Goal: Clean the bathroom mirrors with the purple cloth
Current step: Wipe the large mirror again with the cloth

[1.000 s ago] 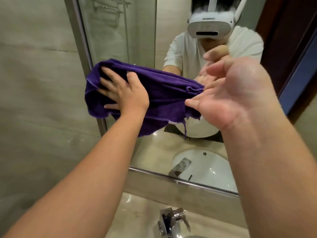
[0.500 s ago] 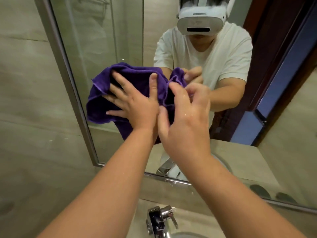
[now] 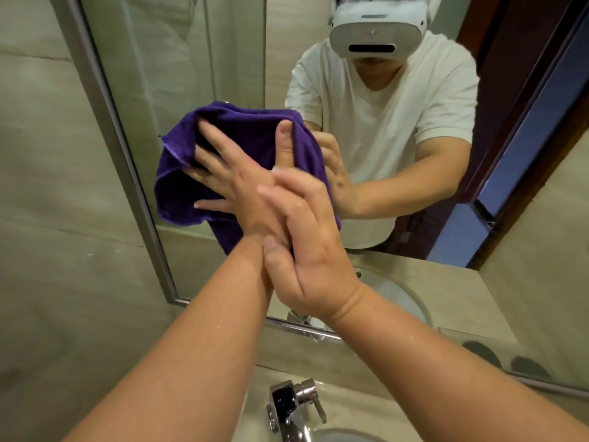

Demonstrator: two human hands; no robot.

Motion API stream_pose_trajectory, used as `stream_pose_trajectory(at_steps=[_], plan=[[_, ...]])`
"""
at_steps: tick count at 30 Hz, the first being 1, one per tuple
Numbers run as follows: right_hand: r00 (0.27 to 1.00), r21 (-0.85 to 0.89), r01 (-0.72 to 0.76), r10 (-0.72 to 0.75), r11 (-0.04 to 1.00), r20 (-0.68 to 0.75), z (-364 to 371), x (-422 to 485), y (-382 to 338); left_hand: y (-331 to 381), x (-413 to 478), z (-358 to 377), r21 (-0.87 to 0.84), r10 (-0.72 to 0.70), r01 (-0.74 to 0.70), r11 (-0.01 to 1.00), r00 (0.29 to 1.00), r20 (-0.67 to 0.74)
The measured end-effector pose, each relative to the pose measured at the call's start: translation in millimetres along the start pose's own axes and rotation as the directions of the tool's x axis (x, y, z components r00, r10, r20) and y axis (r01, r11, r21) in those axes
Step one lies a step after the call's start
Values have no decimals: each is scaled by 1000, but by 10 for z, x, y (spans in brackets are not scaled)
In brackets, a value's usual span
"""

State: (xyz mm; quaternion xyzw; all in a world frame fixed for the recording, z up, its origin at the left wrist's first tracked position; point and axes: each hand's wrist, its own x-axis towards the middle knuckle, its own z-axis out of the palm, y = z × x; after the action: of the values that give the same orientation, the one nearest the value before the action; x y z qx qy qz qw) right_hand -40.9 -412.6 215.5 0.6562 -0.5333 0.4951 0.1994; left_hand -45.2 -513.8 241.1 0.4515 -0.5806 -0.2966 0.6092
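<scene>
While the spread left hand (image 3: 231, 186) presses purple cloth (image 3: 248, 134) on mirror (image 3: 188, 65), right hand (image 3: 315, 250) lies flat over it

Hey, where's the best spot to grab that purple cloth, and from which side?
Pinch the loose tail of the purple cloth hanging below the left hand, from underneath. The rest is pressed flat to the mirror under spread fingers; that tail droops free.

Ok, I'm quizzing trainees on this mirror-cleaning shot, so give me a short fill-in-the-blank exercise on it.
1. The left hand presses a ____ cloth against the mirror.
2. The right hand lies on top of the ____ hand.
3. The reflection shows a ____ T-shirt.
Missing words: purple; left; white.
</scene>
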Motion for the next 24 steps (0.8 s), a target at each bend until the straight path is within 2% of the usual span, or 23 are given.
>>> stream_pose_trajectory(at_steps=[2, 4, 5, 7, 9, 12, 15, 19, 21, 24], plan=[[1000, -77, -19, 19, 997, -5, 29, 108, 38, -5, 18, -60, -30, 5, -6, 1000, 999, -33], [996, -299, 40, -16, 953, 83, 2, 156, 131, -20, 106, -156, -44, 36, -37, 998, 999, -35], [986, -438, 113, -45, 892, 162, -55, 167, 196, -35, 173, -211, -46, 56, -58, 997, 998, -28], [949, -659, 272, -80, 701, 306, -221, 219, 339, -84, 312, -312, -29, 97, -97, 995, 995, -18], [914, -750, 388, -119, 536, 388, -381, 347, 442, -105, 377, -379, -26, 119, -119, 993, 993, -5], [867, -787, 496, -176, 366, 465, -565, 591, 510, -67, 394, -356, -117, 85, -88, 989, 996, -26], [829, -792, 559, -185, 248, 527, -633, 630, 579, -66, 503, -230, -254, -92, 67, 965, 992, -89], [764, -732, 645, -201, 217, 613, -368, 149, 778, -606, 405, -81, -98, -120, 105, 990, 978, -168], [704, -676, 710, -157, 197, 693, -153, -345, 882, -1127, 77, -84, -36, -184, 181, 983, 978, -103], [581, -573, 800, 8, 178, 814, 25, -1159, 967, -1802, -493, -130, -14, -333, 333, 943, 943, 14]])
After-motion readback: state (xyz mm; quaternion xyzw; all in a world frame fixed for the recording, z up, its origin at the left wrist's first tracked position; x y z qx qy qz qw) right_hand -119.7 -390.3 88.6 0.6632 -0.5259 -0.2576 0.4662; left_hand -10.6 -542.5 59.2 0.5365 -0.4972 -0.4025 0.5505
